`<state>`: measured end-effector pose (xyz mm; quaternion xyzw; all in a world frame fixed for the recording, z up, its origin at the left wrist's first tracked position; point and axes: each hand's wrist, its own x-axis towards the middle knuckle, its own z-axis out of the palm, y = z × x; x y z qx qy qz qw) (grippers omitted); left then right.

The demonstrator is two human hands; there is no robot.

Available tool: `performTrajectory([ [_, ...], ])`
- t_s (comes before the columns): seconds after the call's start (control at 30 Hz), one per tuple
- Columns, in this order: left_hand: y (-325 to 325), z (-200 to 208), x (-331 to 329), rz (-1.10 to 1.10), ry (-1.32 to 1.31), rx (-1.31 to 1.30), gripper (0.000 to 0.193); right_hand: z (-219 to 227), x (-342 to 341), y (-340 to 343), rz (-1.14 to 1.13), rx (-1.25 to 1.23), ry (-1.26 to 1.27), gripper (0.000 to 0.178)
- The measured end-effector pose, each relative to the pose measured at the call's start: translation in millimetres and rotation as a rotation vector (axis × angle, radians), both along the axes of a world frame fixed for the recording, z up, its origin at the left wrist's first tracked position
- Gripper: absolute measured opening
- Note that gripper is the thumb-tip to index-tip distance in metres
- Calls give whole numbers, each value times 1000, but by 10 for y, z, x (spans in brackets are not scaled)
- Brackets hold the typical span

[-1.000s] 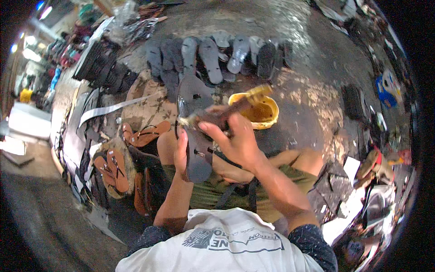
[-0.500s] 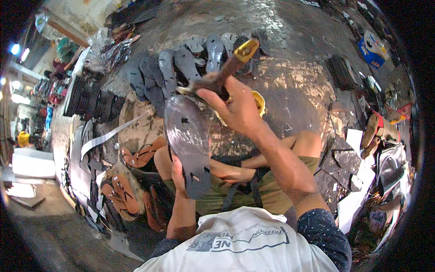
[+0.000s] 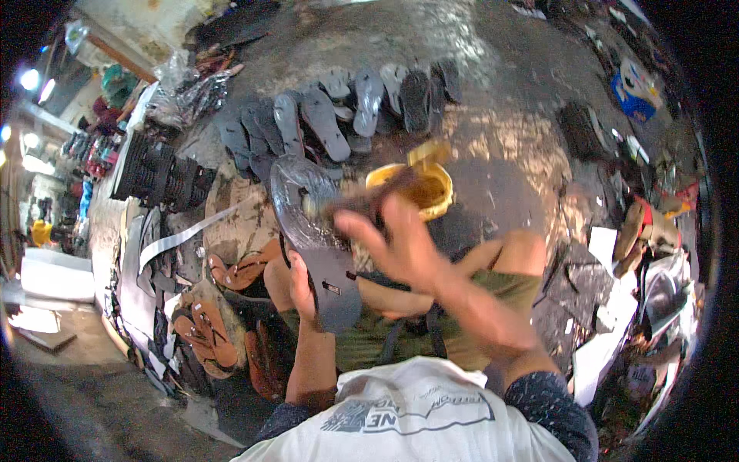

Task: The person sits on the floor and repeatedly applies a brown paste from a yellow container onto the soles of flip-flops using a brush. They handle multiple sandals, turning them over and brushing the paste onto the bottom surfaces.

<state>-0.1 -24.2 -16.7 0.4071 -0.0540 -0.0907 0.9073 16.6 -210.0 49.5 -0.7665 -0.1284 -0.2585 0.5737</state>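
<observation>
My left hand [image 3: 302, 291] grips the heel end of a dark grey sandal sole [image 3: 336, 285], which is tilted up in front of me. The sole's upper half shines with a wet coating; its lower part looks dull, with a small slot in it. Closed around a brush [image 3: 389, 190] with a dark handle and a yellow end is my right hand [image 3: 408, 245], blurred by motion. The brush's pale tip is at the sole's coated face. Just beyond the right hand stands a yellow tub [image 3: 448, 199] with brownish stuff inside, partly hidden by the brush.
Several grey soles [image 3: 325, 123] lie in a row on the floor ahead. To the left are stacked black soles [image 3: 158, 171] and brown sandals [image 3: 212, 331]. Scraps and white sheets [image 3: 602, 246] litter the right side, with a blue box [image 3: 633, 98] farther off.
My right hand has brought the brush down and toward me, from the sole's far end onto its coated middle. The sole has tilted slightly. More of the yellow tub shows.
</observation>
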Motion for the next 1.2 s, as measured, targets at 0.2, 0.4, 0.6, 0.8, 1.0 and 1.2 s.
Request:
performTrajectory([
  [0.2, 145, -367, -201, -34, 92, 132, 52, 102, 397, -46, -185, 43, 5, 30],
  [0.4, -16, -18, -165, -7, -25, 146, 54, -70, 298, -107, -113, -95, -141, 29],
  [0.6, -278, 167, -178, 119, 228, -30, 53, -22, 392, -216, 168, -205, -275, 28],
  [0.8, -108, -176, -68, 23, 236, 14, 58, -200, 92, -160, 240, -198, -7, 35],
  [1.0, -72, -111, 35, -39, 77, -210, 54, -299, 284, -162, 153, -105, 189, 32],
  [1.2, -86, 184, 495, -53, 45, -340, 62, -537, -601, 129, 260, 88, 337, 33],
])
